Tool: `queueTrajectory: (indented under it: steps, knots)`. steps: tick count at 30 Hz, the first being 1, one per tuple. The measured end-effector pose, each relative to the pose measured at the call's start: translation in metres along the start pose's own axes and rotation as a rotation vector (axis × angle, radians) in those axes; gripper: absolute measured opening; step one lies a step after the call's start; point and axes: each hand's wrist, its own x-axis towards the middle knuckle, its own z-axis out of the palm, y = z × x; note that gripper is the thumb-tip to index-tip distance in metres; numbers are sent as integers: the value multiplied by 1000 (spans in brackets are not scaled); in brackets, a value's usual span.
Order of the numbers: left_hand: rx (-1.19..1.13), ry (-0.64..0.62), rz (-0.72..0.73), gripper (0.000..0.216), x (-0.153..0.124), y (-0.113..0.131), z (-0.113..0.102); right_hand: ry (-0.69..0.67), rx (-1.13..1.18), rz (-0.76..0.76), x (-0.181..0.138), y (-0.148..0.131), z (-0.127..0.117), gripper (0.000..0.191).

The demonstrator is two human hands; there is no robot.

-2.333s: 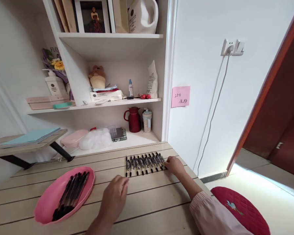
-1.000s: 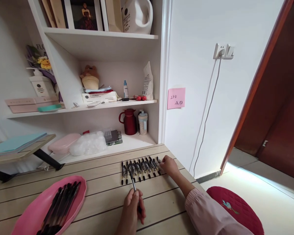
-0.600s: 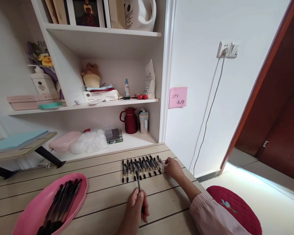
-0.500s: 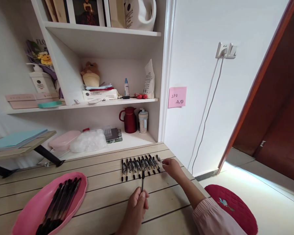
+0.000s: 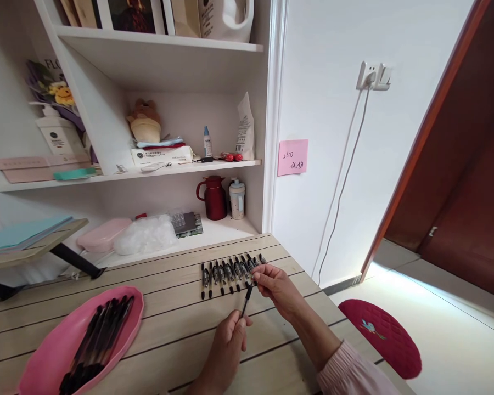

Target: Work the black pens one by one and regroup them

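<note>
My left hand (image 5: 229, 341) is closed around the lower part of a slim black pen (image 5: 247, 299), which points up and slightly right. My right hand (image 5: 279, 289) is pinched just beside the pen's upper end, in front of the right part of the row. What its fingertips hold is too small to make out, and I cannot tell whether they touch the pen. Behind both hands, a row of pens (image 5: 210, 281) with black ends lies side by side on the wooden table (image 5: 168, 329), with short dark, clear pieces between them.
At the left, a pink oval tray (image 5: 43, 351) holds several dark pens (image 5: 99, 340). A low stand (image 5: 72, 233) rises behind it. White shelves (image 5: 160, 41) stand at the back, with a red jug (image 5: 215, 200) and a cup (image 5: 237, 201). A red stool (image 5: 385, 337) is at the right.
My right hand has moved left, from the right end of the row to beside the upper end of the pen. The pen in my left hand now leans more to the right.
</note>
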Motion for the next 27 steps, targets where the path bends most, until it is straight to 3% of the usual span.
queueTrajectory:
  steps: [10, 21, 27]
  knots:
    - [6, -35, -15, 28, 1, -3, -2, -29, -135, 38, -2, 2, -1, 24]
    - [2, 15, 4, 29, -1, 2, 1, -20, -186, 63, -3, 6, 2, 26]
    - [-8, 2, 10, 29, 0, 2, 1, -89, -109, 58, -6, 2, 1, 28]
